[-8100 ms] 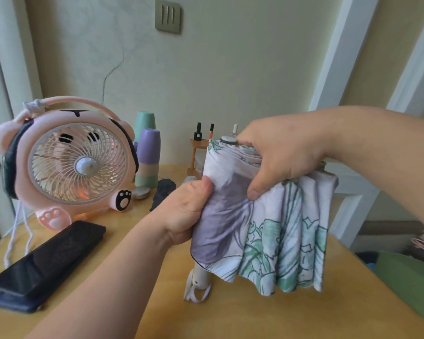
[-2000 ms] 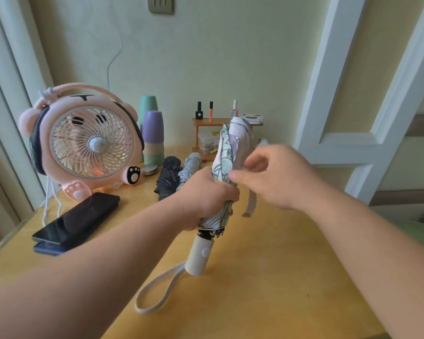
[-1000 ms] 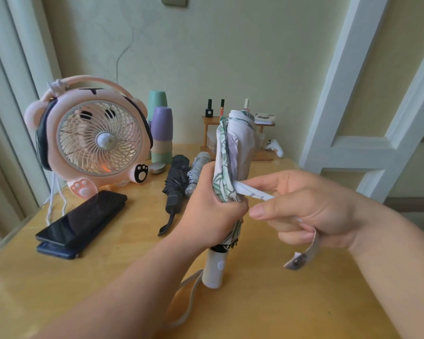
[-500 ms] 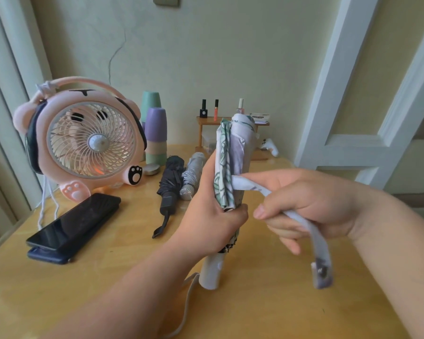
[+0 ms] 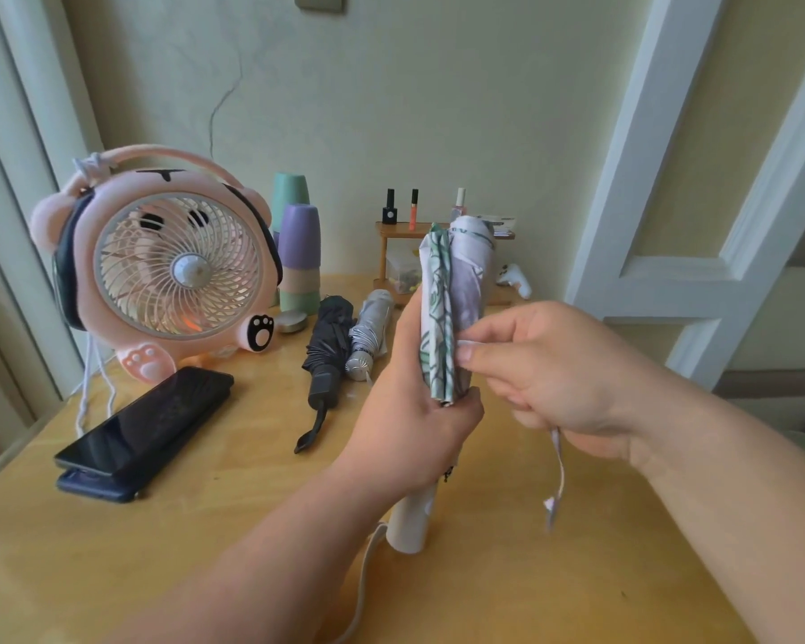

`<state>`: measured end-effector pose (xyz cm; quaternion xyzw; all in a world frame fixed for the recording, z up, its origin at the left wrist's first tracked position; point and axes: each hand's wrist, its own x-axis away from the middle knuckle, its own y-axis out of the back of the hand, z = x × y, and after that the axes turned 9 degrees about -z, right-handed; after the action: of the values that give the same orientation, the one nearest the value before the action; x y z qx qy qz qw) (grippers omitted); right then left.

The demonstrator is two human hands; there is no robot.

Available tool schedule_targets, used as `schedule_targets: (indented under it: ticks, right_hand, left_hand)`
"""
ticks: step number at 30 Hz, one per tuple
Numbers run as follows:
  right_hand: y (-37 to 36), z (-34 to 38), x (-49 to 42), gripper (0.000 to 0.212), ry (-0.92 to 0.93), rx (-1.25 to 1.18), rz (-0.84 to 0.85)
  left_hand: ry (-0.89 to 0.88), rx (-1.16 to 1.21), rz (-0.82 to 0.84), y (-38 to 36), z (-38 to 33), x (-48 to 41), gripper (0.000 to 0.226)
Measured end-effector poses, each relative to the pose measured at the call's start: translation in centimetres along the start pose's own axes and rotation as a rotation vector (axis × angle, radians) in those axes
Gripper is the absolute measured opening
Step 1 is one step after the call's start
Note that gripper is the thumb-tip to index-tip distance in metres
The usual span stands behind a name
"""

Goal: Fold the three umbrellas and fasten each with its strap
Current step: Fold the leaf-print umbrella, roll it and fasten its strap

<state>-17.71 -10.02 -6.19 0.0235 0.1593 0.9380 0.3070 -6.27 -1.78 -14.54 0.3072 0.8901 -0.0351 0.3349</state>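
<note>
Floral umbrella (image 5: 454, 313) stands upright, handle end on the bench (image 5: 205, 527); my left hand (image 5: 414, 425) is clenched round its lower canopy. My right hand (image 5: 558, 383) pinches the strap (image 5: 556, 476) against the folds, tail hanging loose below the palm. Half a second ago the strap stood out clear of the canopy. Beyond lie the black umbrella (image 5: 328, 350) and silver umbrella (image 5: 370, 334), both rolled. Farther back, a clear box (image 5: 403, 271) under the small shelf holds small items I cannot identify.
</note>
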Motion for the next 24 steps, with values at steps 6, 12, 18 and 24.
schedule_targets:
  ticks: [6, 12, 18, 24]
  right_hand:
    - [1.0, 0.2, 0.9, 0.020, -0.028, 0.106, -0.040]
    - [2.0, 0.1, 2.3, 0.030, -0.041, 0.244, 0.013]
    - [1.7, -1.3, 2.8, 0.022, -0.063, 0.117, 0.088]
    - [2.4, -2.8, 2.2, 0.023, 0.485, 0.751, -0.148]
  left_hand:
    - [-0.032, -0.033, 0.044, -0.2, -0.5, 0.1, 0.103]
    - [-0.068, -0.085, 0.182, 0.6, -0.5, -0.6, 0.091]
    - [-0.016, -0.291, 0.492, 3.6, -0.6, -1.5, 0.030]
    - [0.186, -0.373, 0.655, 4.8, 1.2, -1.7, 0.030]
